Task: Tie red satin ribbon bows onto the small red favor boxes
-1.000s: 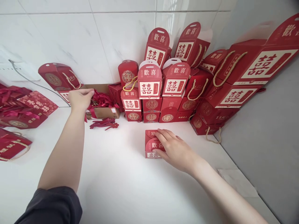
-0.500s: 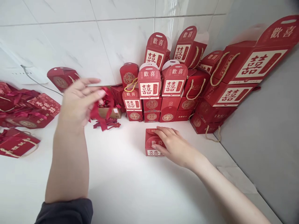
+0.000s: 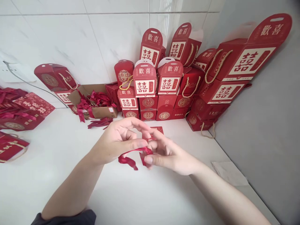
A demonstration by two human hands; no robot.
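Observation:
My left hand (image 3: 117,142) pinches a red ribbon (image 3: 127,160) between thumb and forefinger above the white table. My right hand (image 3: 168,153) meets it from the right, fingers closed on the ribbon's other end. Both hands hover over a small red gift box (image 3: 157,129) lying on the table, mostly hidden behind my fingers. The ribbon's loose tail hangs down below my left hand.
A brown cardboard box (image 3: 98,111) full of red ribbons sits at the back left, with loose ribbons (image 3: 100,122) in front. Stacked red gift boxes (image 3: 164,90) with rope handles fill the back corner. More red boxes (image 3: 21,115) lie at the left edge. A grey wall (image 3: 269,131) stands right.
My left hand drew a ribbon out of the cardboard box and brought it to the centre. My right hand lifted from the small box and took hold of the ribbon.

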